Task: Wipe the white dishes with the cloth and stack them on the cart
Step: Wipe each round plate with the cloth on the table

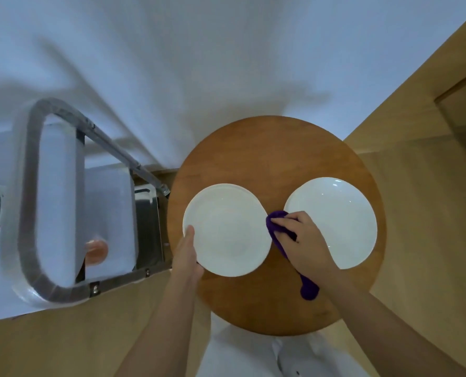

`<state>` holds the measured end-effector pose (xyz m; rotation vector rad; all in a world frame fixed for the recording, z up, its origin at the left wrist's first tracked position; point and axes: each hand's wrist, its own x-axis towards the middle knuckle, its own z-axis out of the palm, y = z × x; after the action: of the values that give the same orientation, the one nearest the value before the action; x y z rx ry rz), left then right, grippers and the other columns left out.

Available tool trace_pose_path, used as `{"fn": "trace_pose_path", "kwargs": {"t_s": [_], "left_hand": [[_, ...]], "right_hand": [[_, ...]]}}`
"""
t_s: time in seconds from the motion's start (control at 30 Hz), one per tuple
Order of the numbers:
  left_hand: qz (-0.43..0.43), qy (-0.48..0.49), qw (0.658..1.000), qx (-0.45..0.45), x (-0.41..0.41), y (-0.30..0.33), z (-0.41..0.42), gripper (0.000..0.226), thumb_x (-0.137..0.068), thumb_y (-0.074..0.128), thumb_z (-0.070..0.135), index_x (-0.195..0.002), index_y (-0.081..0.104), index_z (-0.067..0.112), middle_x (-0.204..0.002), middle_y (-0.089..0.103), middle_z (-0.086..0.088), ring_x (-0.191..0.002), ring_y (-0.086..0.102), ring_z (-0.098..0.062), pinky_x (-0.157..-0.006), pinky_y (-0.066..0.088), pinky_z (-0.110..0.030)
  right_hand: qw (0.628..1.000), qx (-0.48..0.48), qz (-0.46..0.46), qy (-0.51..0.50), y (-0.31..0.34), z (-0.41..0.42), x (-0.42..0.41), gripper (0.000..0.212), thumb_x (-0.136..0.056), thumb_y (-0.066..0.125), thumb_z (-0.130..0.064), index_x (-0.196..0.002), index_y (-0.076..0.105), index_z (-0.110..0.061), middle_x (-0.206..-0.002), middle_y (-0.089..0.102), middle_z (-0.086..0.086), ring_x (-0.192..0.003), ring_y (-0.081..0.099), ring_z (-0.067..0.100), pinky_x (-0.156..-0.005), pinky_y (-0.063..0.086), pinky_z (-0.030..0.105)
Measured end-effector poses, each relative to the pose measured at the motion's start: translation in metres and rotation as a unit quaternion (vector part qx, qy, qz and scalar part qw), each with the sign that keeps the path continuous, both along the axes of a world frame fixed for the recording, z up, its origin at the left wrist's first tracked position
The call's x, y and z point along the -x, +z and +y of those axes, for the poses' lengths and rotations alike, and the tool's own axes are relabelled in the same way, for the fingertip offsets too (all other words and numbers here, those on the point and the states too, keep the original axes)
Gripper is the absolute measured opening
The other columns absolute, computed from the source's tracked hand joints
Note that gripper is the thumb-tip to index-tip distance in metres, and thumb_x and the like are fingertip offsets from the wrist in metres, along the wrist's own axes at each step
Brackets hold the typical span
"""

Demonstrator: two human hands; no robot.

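Nearest, two bare forearms reach out over a round wooden table (267,148). The left hand (187,257) grips the near-left rim of the left plate (226,229), thumb lying on top of the rim, the other fingers hidden under it. The right hand (305,240) is curled round a purple cloth (276,221) — bunched under the fingers in the gap between the two plates, with a tail of it trailing back beneath the wrist. Just beyond that hand lies the right plate (338,219), flat on the wood, partly covered by the hand. The two white plates sit side by side, close but apart. Further left stands a metal cart (33,186) — its looped handle blurred, a steel tray visible beside the table edge.
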<state>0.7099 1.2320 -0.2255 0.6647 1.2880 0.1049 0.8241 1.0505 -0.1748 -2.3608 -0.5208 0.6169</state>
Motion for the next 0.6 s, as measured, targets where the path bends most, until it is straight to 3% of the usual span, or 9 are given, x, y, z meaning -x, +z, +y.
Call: {"fn": "trace_pose_path", "kwargs": {"t_s": [0.1, 0.17, 0.23, 0.33, 0.5, 0.6], "left_hand": [[0.051, -0.001, 0.998, -0.020, -0.003, -0.012, 0.005, 0.017, -0.094, 0.054, 0.045, -0.106, 0.056, 0.032, -0.115, 0.062, -0.002, -0.107, 0.059, -0.029, -0.089, 0.052, -0.053], [0.122, -0.039, 0.990, -0.065, -0.002, -0.020, 0.008, 0.032, -0.096, 0.048, 0.047, -0.118, 0.052, 0.025, -0.120, 0.058, -0.003, -0.110, 0.056, -0.029, -0.096, 0.048, -0.054], [0.190, -0.107, 0.963, -0.157, 0.002, -0.027, 0.011, 0.046, -0.097, 0.043, 0.048, -0.128, 0.050, 0.016, -0.123, 0.057, -0.008, -0.113, 0.055, -0.032, -0.099, 0.045, -0.052], [0.229, -0.164, 0.921, -0.268, 0.007, -0.039, 0.015, 0.050, -0.098, 0.040, 0.046, -0.123, 0.054, 0.006, -0.122, 0.059, -0.015, -0.113, 0.057, -0.034, -0.098, 0.046, -0.050], [0.320, -0.155, 0.877, -0.322, 0.003, -0.056, 0.024, 0.058, -0.093, 0.049, 0.053, -0.134, 0.046, 0.013, -0.131, 0.048, -0.014, -0.119, 0.048, -0.033, -0.102, 0.042, -0.054], [0.356, -0.233, 0.843, -0.329, 0.004, -0.067, 0.027, 0.062, -0.094, 0.042, 0.057, -0.142, 0.040, 0.017, -0.136, 0.045, -0.016, -0.125, 0.041, -0.037, -0.107, 0.034, -0.058]], "right_hand": [[1.000, 0.001, 0.013, -0.029, -0.004, -0.001, -0.004, 0.033, -0.092, 0.057, -0.019, -0.125, 0.057, -0.021, -0.121, 0.050, -0.006, -0.103, 0.040, 0.003, -0.077, 0.033, 0.008], [0.999, 0.002, 0.014, -0.038, -0.006, -0.002, -0.006, 0.034, -0.091, 0.058, -0.019, -0.125, 0.057, -0.020, -0.121, 0.051, -0.005, -0.102, 0.040, 0.004, -0.073, 0.031, 0.004], [0.999, 0.002, 0.013, -0.039, -0.008, -0.002, -0.007, 0.034, -0.091, 0.058, -0.019, -0.125, 0.057, -0.019, -0.122, 0.052, -0.003, -0.102, 0.041, 0.004, -0.071, 0.030, 0.002], [0.999, -0.006, 0.014, -0.040, -0.009, -0.001, -0.008, 0.034, -0.091, 0.058, -0.019, -0.125, 0.057, -0.019, -0.121, 0.052, -0.004, -0.102, 0.041, 0.004, -0.070, 0.031, 0.001], [1.000, -0.011, 0.018, -0.023, -0.009, 0.002, -0.012, 0.033, -0.092, 0.058, -0.020, -0.125, 0.057, -0.020, -0.114, 0.045, -0.013, -0.101, 0.041, 0.003, -0.066, 0.033, -0.005], [0.999, -0.017, 0.032, 0.023, -0.009, 0.001, -0.014, 0.034, -0.091, 0.059, -0.018, -0.125, 0.057, -0.021, -0.113, 0.042, -0.018, -0.105, 0.041, 0.003, -0.070, 0.033, -0.003]]}}
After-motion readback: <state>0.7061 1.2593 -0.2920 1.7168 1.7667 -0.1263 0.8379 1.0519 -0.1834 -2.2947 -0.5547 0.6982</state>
